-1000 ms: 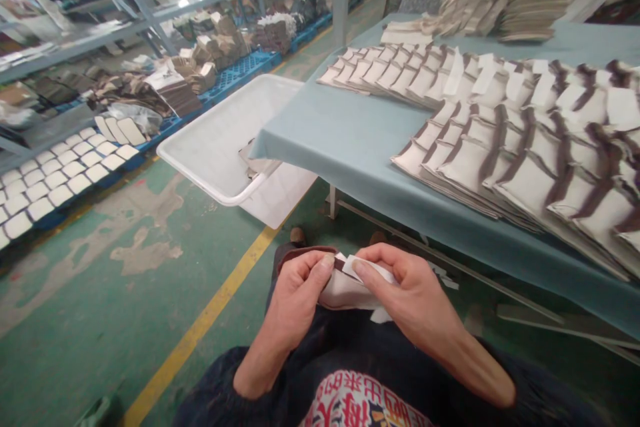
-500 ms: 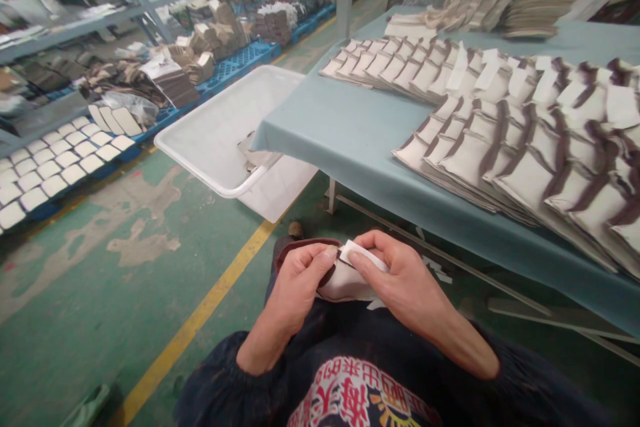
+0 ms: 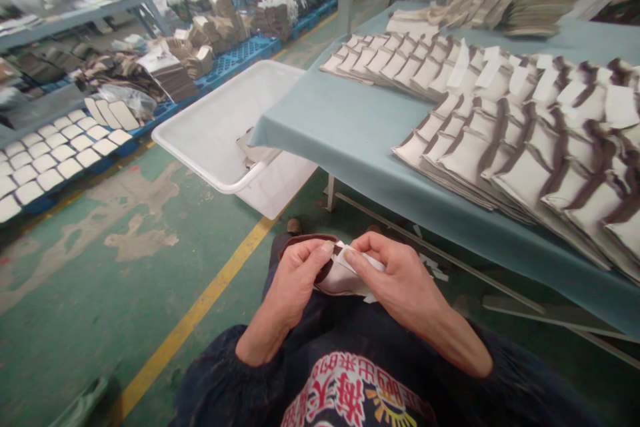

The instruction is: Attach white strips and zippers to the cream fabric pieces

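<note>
Right grip point(image 3: 407, 277): pinching white strip point(image 3: 373, 260) over cream piece point(image 3: 343, 281).
Strip's long axis is pointing toward left grip point(image 3: 295, 280), pinching cream piece's edge.

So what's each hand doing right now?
Left hand: closed, pinching the brown-edged fabric piece.
Right hand: closed, pinching a white strip.

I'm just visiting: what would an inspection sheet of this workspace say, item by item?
Surface: blue-green covered table, bearing rows of overlapping cream-and-brown pieces.
Things in hand: a similar fabric piece and a white strip.
Clutter: small white scraps on the floor near the table's underside.
Hands: left hand pinches the fabric piece's brown edge; right hand grips the white strip.
Cables: nothing seen.
Surroundings: white tub by the table's corner, green floor with yellow line, loaded blue pallets.
</note>
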Demonstrator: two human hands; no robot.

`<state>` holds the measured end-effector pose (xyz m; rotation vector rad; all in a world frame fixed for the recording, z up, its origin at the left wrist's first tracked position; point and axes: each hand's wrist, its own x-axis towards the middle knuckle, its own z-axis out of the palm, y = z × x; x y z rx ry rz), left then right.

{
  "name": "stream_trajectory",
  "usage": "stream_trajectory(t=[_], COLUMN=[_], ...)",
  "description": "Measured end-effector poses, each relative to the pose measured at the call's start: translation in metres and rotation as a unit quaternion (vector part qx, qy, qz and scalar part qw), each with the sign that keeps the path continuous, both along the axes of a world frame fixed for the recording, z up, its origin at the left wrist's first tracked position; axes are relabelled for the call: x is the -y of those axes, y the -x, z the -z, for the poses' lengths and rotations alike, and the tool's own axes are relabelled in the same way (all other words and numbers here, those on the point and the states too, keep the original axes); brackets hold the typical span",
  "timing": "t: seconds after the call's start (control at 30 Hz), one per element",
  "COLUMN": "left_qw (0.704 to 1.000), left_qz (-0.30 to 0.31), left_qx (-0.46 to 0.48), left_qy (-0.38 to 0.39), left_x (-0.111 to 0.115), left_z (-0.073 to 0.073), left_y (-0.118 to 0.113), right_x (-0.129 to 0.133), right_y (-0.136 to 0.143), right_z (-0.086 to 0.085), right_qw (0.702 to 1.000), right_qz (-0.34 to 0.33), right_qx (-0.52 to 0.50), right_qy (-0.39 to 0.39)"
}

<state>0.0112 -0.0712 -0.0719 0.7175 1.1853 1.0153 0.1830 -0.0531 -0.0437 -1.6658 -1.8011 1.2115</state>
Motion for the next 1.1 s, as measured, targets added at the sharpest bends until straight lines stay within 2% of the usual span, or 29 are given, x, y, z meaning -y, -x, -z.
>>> stream_trajectory(t=[0.43,0.87,1.1], left_qw=[1.0,0.999,0.996], left_qz=[-0.014,-0.028,-0.002], left_qx=[-0.013,-0.036,-0.074], left_qy=[-0.011,-0.027,-0.058], left_x=[0.005,0.005,0.006], left_z=[0.016,0.017,0.014], left_y=[0.001,-0.001,-0.001], right_x=[0.003,0.006,0.006], right_y=[0.008,0.013,0.018], right_z=[0.003,0.01,0.009], right_qw=[0.992,0.963,0.942], right_qz=[-0.013,-0.024,-0.016], right_qx=[0.114,0.238,0.299], right_qy=[-0.046,-0.125,-0.149])
